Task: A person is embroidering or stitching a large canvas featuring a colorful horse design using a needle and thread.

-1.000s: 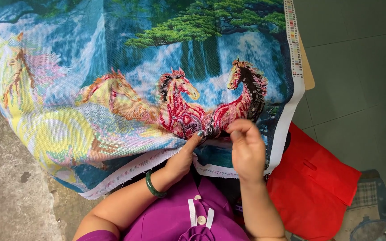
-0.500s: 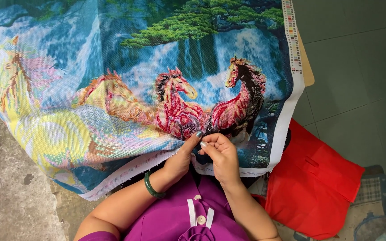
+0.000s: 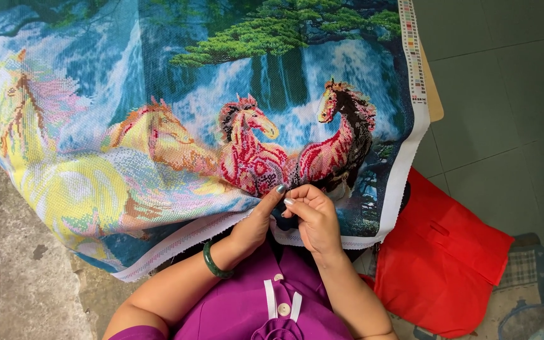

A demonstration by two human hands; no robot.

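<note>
A large cross-stitch canvas (image 3: pixel 158 126) printed with horses, a waterfall and green trees lies spread in front of me. My left hand (image 3: pixel 253 223), with a green bangle on the wrist, pinches the canvas near its lower white border, thumb up beside the red horse. My right hand (image 3: pixel 313 217) is curled with its fingertips pressed against the left thumb, at the same spot on the cloth. Whether it holds a needle or thread is too small to tell. Both hands rest just below the stitched red horses.
A red cloth bag (image 3: pixel 442 252) lies on the floor at my right, beside a checked mat (image 3: pixel 527 277). Grey floor tiles (image 3: pixel 498 94) fill the right side, rough concrete (image 3: pixel 14 277) the left. A wooden board edge (image 3: pixel 434 101) shows under the canvas.
My right hand has come down and leftward from the dark red horse to meet the left thumb. The left hand has stayed on the canvas edge.
</note>
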